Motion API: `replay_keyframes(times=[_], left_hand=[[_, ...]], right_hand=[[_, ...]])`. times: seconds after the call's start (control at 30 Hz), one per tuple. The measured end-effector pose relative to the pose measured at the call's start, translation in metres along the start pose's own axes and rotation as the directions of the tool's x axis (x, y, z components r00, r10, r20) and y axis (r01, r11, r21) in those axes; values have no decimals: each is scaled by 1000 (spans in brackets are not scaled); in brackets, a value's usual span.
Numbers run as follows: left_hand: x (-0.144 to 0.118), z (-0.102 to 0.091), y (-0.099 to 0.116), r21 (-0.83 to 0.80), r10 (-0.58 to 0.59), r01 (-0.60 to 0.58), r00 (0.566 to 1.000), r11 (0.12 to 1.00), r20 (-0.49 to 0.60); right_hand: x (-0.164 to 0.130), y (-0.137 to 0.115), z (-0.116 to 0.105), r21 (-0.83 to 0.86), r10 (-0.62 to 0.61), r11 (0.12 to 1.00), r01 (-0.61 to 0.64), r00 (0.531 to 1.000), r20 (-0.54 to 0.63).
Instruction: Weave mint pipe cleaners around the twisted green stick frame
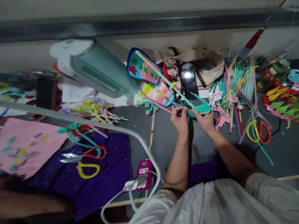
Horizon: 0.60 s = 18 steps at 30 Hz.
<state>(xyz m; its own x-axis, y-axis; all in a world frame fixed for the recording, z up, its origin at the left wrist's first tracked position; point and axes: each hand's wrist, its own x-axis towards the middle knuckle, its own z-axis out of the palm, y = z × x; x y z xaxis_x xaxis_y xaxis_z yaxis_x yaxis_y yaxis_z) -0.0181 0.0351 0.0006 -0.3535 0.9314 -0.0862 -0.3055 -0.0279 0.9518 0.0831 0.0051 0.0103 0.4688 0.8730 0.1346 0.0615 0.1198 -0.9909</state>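
Near the middle of the desk, my right hand (205, 120) grips a curved teal panel of pipe cleaners (202, 108) laid side by side. My left hand (180, 119) is closed in a pinch at the panel's left end; its fingertips hide exactly what they grip. A long pale green twisted pipe cleaner (161, 75) runs from the panel to the upper left. Behind it are a blue-edged fan-shaped piece (144, 67) with a red flower and green bits, and a striped yellow-and-pink piece (157, 95).
Right of my hands are a pink glue gun (222, 119), a pipe cleaner bundle (243, 81) and scissors (259, 132). A phone (189, 79) leans against a canvas bag (212, 67). On the left, a lamp arm (130, 130) crosses above a purple cloth (116, 161), other scissors (87, 160) and a power strip (146, 174).
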Motion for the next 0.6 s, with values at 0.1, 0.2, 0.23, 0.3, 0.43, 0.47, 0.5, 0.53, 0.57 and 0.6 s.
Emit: replay_keyframes(times=[0.1, 0.2, 0.23, 0.3, 0.43, 0.47, 0.5, 0.53, 0.57, 0.6], left_hand=[[2, 0, -7, -2, 127, -127, 991, 992, -36], [4, 0, -11, -40, 95, -97, 994, 994, -53], [5, 0, -12, -55, 75, -78, 996, 995, -57], [6, 0, -14, -95, 31, -37, 998, 995, -57], [9, -2, -17, -209, -101, 94, 995, 973, -24], [10, -2, -17, -239, -138, 132, 990, 962, -7], [11, -3, -18, -269, -171, 168, 985, 948, 12], [11, -3, -18, -295, -201, 202, 979, 934, 32], [12, -3, -18, -319, -227, 232, 973, 919, 53], [13, -3, -18, -341, -250, 259, 966, 904, 73]], right_hand=[[3, -5, -1, 34, 11, 999, -10, 1000, -19], [7, -3, -3, 46, 27, 999, -26, 999, -40], [9, -1, -4, 46, 33, 998, -31, 999, -43], [11, 4, -5, 55, 42, 998, -40, 998, -46], [13, 13, -4, 111, 74, 991, -68, 996, -53], [13, 14, -3, 126, 87, 989, -80, 995, -51], [13, 14, -3, 144, 102, 985, -94, 994, -49], [13, 14, -2, 164, 121, 980, -111, 992, -47], [13, 13, -2, 186, 141, 974, -131, 989, -44], [14, 12, -2, 209, 165, 966, -152, 985, -42]])
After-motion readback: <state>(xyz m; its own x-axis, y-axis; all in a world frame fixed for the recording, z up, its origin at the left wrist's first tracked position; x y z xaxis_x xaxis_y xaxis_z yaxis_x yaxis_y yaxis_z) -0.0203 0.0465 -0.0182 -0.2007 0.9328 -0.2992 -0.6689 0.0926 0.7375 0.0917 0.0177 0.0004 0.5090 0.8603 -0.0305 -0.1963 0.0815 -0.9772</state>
